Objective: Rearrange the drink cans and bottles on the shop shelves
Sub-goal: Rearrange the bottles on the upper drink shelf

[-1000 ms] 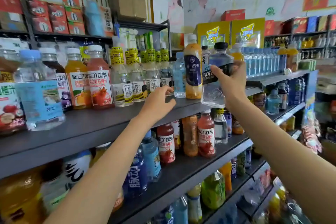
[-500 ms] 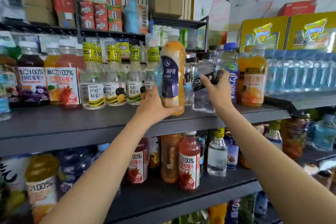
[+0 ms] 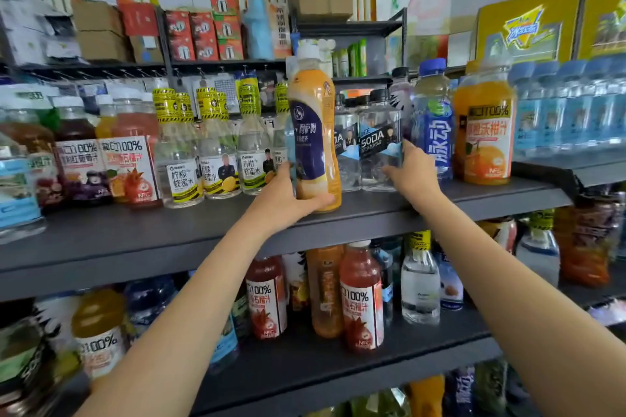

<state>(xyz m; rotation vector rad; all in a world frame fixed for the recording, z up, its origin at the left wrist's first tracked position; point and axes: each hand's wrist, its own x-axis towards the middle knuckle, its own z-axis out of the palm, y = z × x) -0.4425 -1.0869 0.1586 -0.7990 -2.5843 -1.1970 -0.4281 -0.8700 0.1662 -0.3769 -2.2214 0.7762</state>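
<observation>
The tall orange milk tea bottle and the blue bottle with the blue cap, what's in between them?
In the head view, clear SODA bottles with black caps stand between the milk tea bottle and the blue bottle. The right hand touches the front one.

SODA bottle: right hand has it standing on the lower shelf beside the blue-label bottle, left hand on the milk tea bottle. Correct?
Not quite. The head view shows the SODA bottle standing on the upper shelf, not the lower one. The rest holds: right hand on it, blue-label bottle beside it, left hand on the milk tea bottle.

Bright even light (soft, warped blurry edges)
</observation>
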